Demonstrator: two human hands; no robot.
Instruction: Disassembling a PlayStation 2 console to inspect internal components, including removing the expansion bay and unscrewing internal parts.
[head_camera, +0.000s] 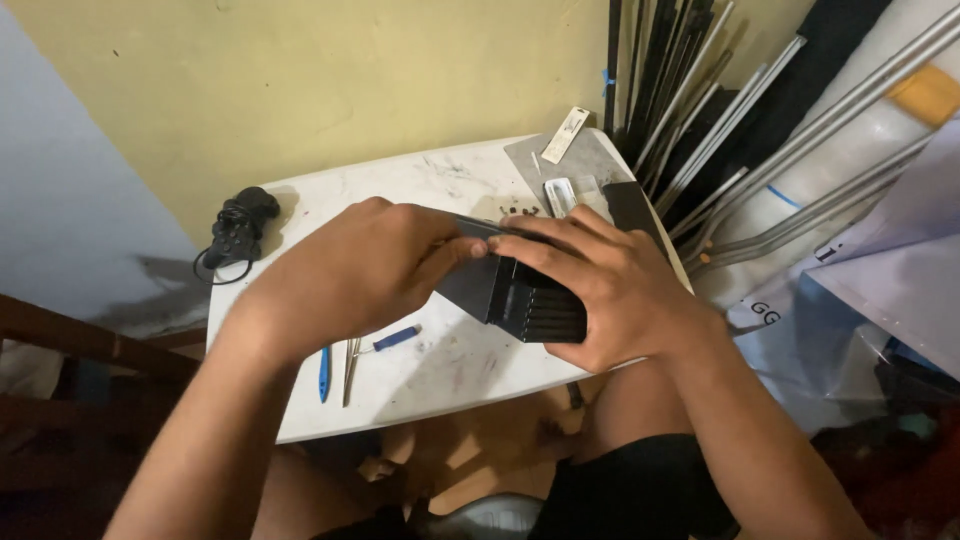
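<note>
Two hands, left hand and right hand, on one black box

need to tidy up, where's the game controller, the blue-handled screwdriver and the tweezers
game controller (240, 225), head view, middle of its black body
blue-handled screwdriver (397, 338), head view, on the blue handle
tweezers (351, 368), head view, midway along the metal arms

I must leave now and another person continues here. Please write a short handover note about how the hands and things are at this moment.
Left hand: grips the top edge of the black ribbed box.
Right hand: wraps over the box from the right, steadying it.
Box: held just above the white table.
On the table: blue-handled screwdriver, tweezers, blue tool, small screws, black game controller.
Done or left: cannot tell.
</note>
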